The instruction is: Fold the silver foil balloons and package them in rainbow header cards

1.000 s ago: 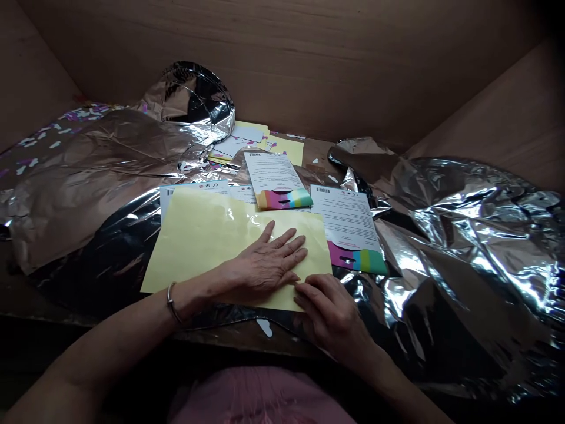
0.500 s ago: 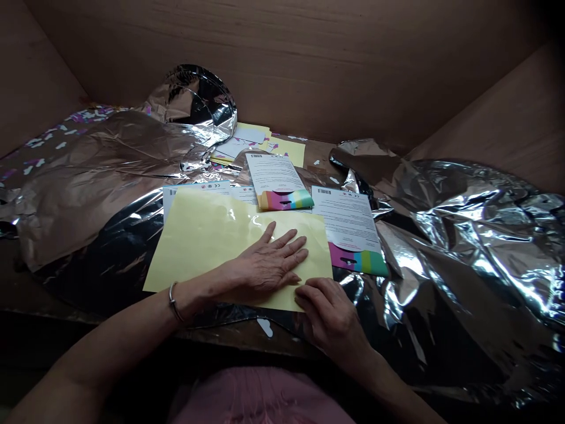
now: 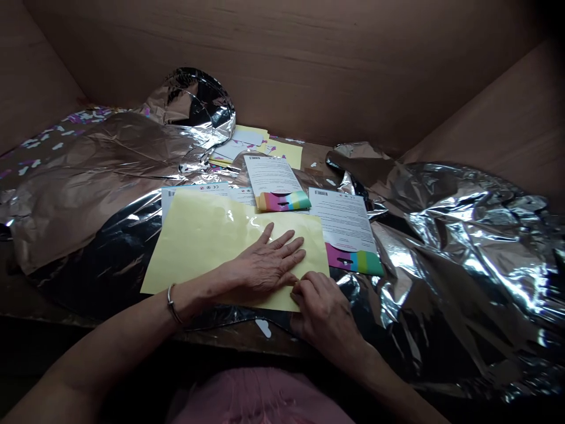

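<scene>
A pale yellow paper sheet [image 3: 207, 247] lies on crumpled silver foil [image 3: 88, 200], over the edges of printed cards. My left hand [image 3: 265, 265] rests flat on it with the fingers spread, and a metal bangle [image 3: 171, 304] circles that wrist. My right hand [image 3: 324, 306] sits at the sheet's lower right edge, its fingertips bunched and pinching the paper. A printed card with a rainbow-striped end [image 3: 346, 229] lies just beyond my right hand. Another such card [image 3: 271, 179] lies farther up, and part of a third is hidden under the yellow sheet.
Cardboard walls [image 3: 282, 59] surround the work surface at the back and sides. A large crumpled foil mass [image 3: 468, 247] fills the right side. More yellow sheets [image 3: 285, 154] lie at the back, and confetti-like paper pieces [image 3: 83, 118] lie at the far left.
My right hand's fingers have curled in and gathered at the sheet's edge. My left hand stays flat, and the whole view has shifted slightly.
</scene>
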Motion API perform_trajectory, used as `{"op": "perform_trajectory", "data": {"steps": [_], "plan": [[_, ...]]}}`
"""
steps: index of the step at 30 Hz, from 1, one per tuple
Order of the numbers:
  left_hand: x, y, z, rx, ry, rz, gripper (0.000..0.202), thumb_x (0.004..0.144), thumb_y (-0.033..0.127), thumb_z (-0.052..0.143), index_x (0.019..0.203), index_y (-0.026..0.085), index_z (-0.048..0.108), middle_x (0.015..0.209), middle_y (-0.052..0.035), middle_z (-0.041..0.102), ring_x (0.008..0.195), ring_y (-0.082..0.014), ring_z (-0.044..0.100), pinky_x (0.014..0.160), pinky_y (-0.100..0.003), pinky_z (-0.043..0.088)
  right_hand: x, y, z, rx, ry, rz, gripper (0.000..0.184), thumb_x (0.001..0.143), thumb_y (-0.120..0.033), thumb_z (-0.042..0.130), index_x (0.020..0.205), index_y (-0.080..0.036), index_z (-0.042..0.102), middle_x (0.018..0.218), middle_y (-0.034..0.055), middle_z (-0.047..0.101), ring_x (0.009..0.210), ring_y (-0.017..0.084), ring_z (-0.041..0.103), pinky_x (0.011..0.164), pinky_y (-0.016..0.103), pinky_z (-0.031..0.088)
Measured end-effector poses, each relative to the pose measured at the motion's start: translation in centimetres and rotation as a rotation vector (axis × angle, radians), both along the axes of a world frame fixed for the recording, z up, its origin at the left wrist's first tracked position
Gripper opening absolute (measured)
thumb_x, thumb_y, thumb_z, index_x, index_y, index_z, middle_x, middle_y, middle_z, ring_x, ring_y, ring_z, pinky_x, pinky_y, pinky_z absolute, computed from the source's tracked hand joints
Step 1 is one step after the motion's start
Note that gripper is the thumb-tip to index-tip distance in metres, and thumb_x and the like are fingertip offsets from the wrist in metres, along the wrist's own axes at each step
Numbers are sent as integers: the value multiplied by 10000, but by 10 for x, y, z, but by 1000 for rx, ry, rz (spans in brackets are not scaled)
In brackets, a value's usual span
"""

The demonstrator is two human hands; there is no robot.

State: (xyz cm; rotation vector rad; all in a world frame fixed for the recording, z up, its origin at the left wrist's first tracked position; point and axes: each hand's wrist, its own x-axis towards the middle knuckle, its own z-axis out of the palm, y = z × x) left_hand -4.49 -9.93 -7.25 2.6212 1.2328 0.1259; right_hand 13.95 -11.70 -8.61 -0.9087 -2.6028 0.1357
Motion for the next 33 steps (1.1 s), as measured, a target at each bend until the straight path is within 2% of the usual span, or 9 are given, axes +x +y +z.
{"op": "perform_trajectory", "data": {"steps": [5, 8, 12, 15, 21, 23, 26, 29, 33], "plan": [[-1, 2, 1, -24, 10, 18, 532, 946, 431, 165, 1397, 165, 258, 1486, -76, 174, 1379, -234, 48, 1080, -490, -70, -2, 0, -1, 105, 8, 51, 121, 676, -51, 421, 704, -163, 458, 716, 71, 443, 671, 201, 377, 589, 335, 336], [-3, 2, -1, -14, -4, 13, 514, 950, 411, 160, 1401, 180, 246, 1486, -67, 179, 1379, -229, 48, 1080, -485, -75, -1, 3, 0, 142, 16, 81, 131, 667, -52, 409, 715, -158, 468, 707, 73, 448, 659, 203, 370, 576, 338, 337], [-3, 2, 0, -26, 1, 18, 504, 953, 396, 156, 1410, 193, 223, 1490, -59, 164, 1381, -217, 24, 1083, -478, -75, 3, 7, 3, 71, 114, 146, 188, 741, -24, 391, 857, -123, 501, 739, 72, 488, 673, 192, 406, 593, 327, 359], [-2, 1, 4, -52, 18, 19, 515, 951, 406, 167, 1408, 177, 230, 1492, -66, 150, 1381, -220, 17, 1083, -484, -74, 5, 9, 4, -32, 166, 163, 181, 765, -23, 400, 878, -129, 495, 762, 71, 508, 701, 188, 443, 610, 315, 378], [0, 2, 4, -52, 17, 9, 534, 948, 422, 155, 1410, 163, 223, 1495, -74, 127, 1381, -224, 16, 1079, -499, -77, 4, 9, 2, 1, 193, 189, 155, 749, -68, 443, 880, -149, 458, 744, 63, 507, 661, 187, 449, 585, 322, 387], [-1, 2, 3, -46, 12, 6, 536, 948, 420, 155, 1409, 157, 227, 1494, -78, 133, 1380, -229, 21, 1078, -503, -73, 5, 7, 7, -72, 227, 191, 157, 758, -70, 441, 886, -159, 447, 732, 50, 506, 655, 180, 460, 574, 309, 397], [-1, 2, 2, -33, 15, 9, 540, 944, 432, 178, 1406, 159, 241, 1490, -82, 148, 1380, -238, 36, 1080, -503, -59, 12, 5, 22, -282, 281, 147, 127, 796, -87, 417, 870, -184, 454, 733, 28, 526, 658, 157, 494, 571, 275, 419], [-1, 1, 1, -23, 4, 20, 532, 944, 441, 177, 1406, 187, 243, 1489, -66, 160, 1381, -225, 37, 1084, -490, -57, 24, 15, 39, -520, 377, -32, 98, 832, -157, 425, 857, -202, 509, 769, 14, 572, 685, 140, 541, 590, 252, 446], [-3, 2, -4, 1, -38, 21, 520, 949, 436, 155, 1411, 209, 225, 1488, -54, 171, 1381, -212, 36, 1084, -476, -76, 42, 52, 51, -757, 547, -301, 119, 760, -295, 560, 826, -196, 557, 778, 11, 593, 714, 158, 567, 615, 276, 467]]}}
